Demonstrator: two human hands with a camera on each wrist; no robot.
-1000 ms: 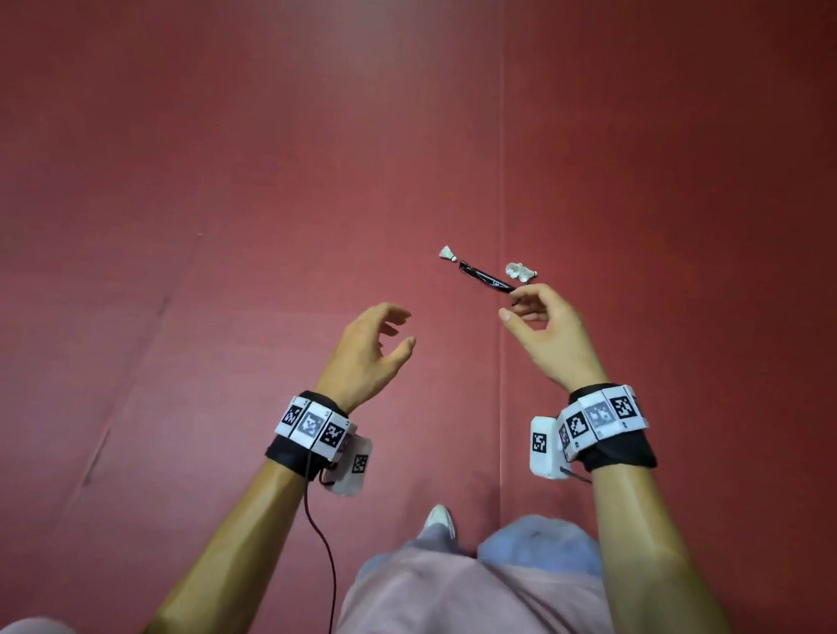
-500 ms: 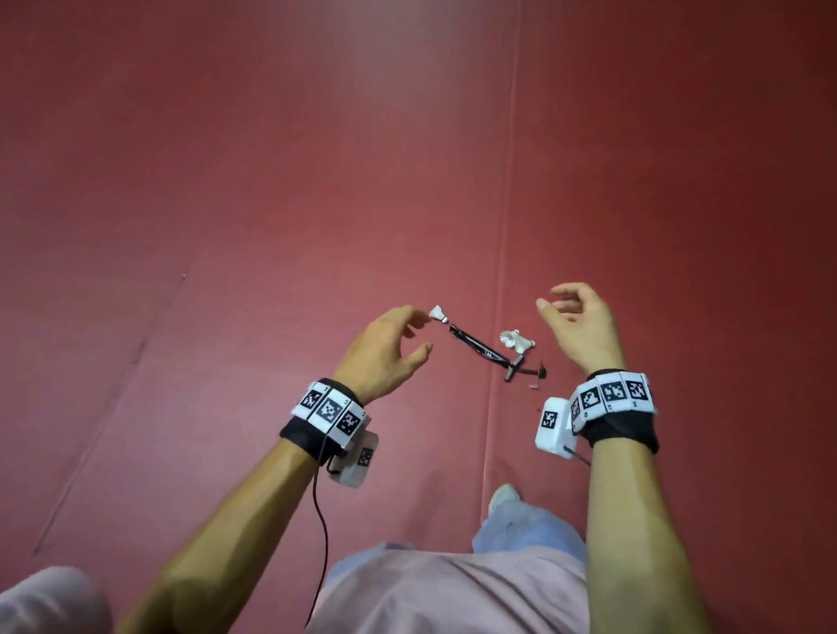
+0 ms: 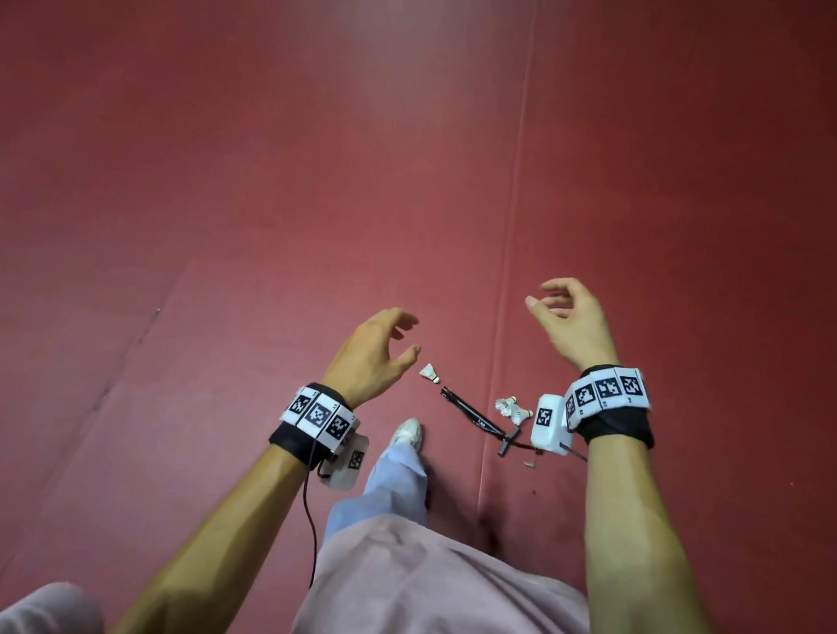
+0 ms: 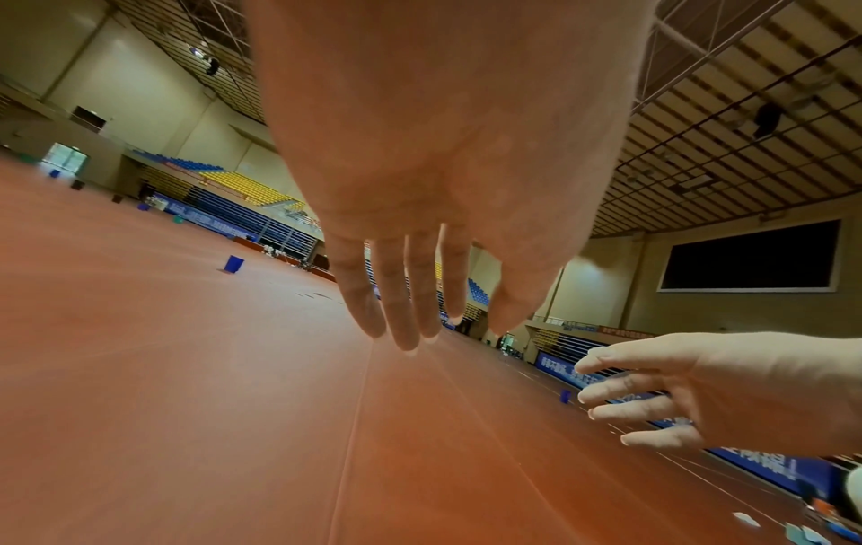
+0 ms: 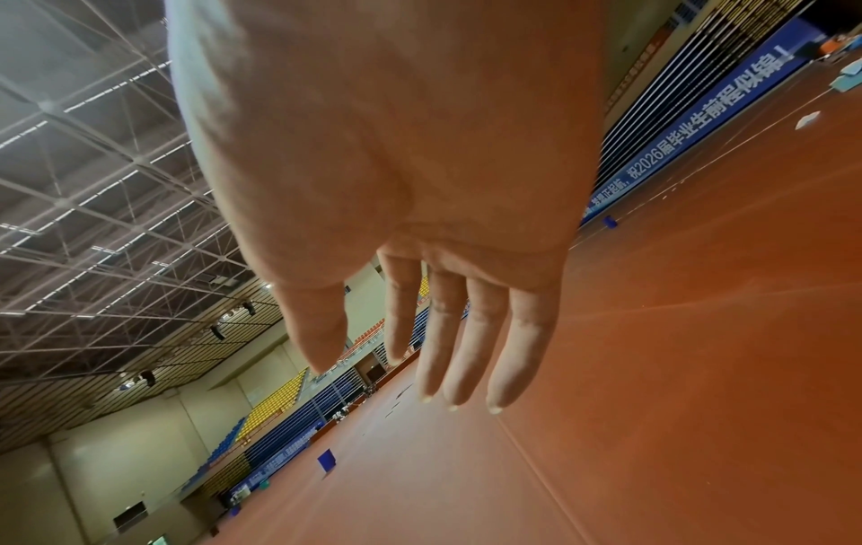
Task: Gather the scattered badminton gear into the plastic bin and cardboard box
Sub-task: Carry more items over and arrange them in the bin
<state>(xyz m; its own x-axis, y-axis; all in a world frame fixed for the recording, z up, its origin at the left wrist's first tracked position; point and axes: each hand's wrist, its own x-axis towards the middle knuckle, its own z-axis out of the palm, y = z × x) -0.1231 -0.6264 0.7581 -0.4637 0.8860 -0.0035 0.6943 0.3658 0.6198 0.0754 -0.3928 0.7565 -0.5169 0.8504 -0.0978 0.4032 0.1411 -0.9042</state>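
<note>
On the red floor in the head view lie a single white shuttlecock (image 3: 429, 371), a thin black broken racket piece (image 3: 473, 415) and a small clump of white shuttlecocks (image 3: 510, 409). My left hand (image 3: 408, 336) hovers in the air just left of the single shuttlecock, fingers relaxed and empty. My right hand (image 3: 546, 299) is raised above and right of the clump, also loose and empty. The left wrist view shows my left hand (image 4: 406, 295) with straight fingers and my right hand (image 4: 690, 391) beyond. In the right wrist view the right hand (image 5: 443, 332) holds nothing.
My foot in a white shoe (image 3: 408, 432) steps beside the racket piece. A floor seam (image 3: 507, 253) runs away ahead. Far off on the hall floor stand a blue bin (image 4: 234, 264), (image 5: 328, 460) and a smaller blue one (image 4: 565, 396) near the banners.
The gear has slid down the head view toward my feet as I walk up to it. Both hands stay empty; the right hand has moved up and away to the right.
</note>
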